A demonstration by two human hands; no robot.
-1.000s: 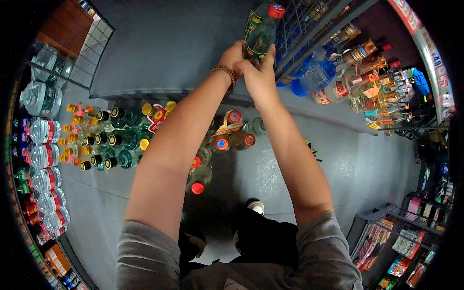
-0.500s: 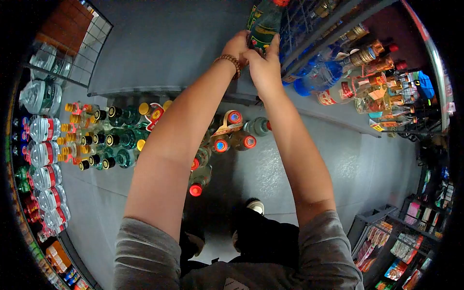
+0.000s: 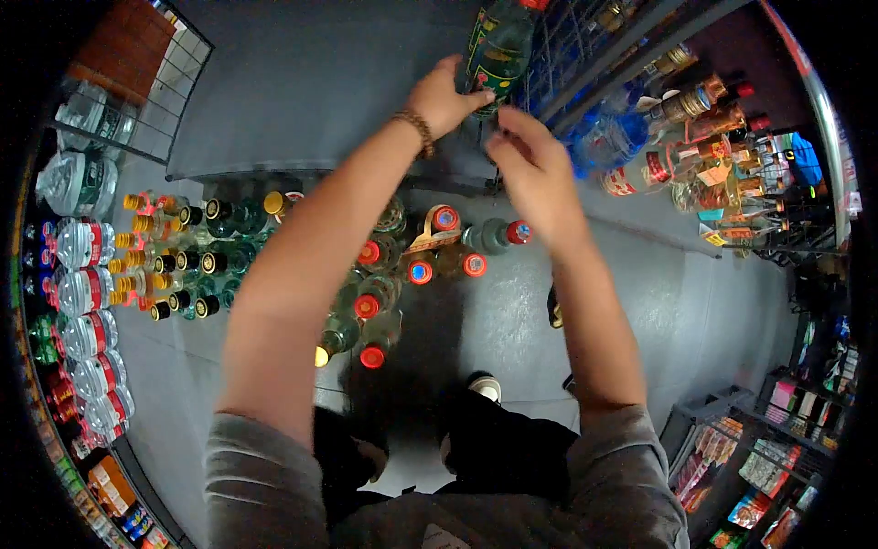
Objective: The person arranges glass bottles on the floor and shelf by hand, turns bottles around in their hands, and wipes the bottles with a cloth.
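A green bottle with a red cap (image 3: 501, 57) stands on the grey shelf (image 3: 302, 82) against the wire divider, beside another green label. My left hand (image 3: 446, 99), with a beaded bracelet at the wrist, touches the bottle's lower part with the thumb, its fingers spread. My right hand (image 3: 533, 157) is just below and to the right of the bottle, apart from it, fingers loosely bent and blurred, with nothing seen between them. Below the shelf, red-capped bottles (image 3: 370, 306) stand on the floor between and beside my forearms.
Yellow-capped and black-capped bottles (image 3: 212, 263) stand in rows at left, beside packs of water (image 3: 84, 293). Blue and clear bottles (image 3: 622, 137) fill the shelf behind the wire divider (image 3: 585, 64). A rack of packets (image 3: 713, 448) is at lower right.
My right hand has let go of the bottle and moved down and right. My left hand has opened and shifted slightly down and left. The bottle stays near the divider.
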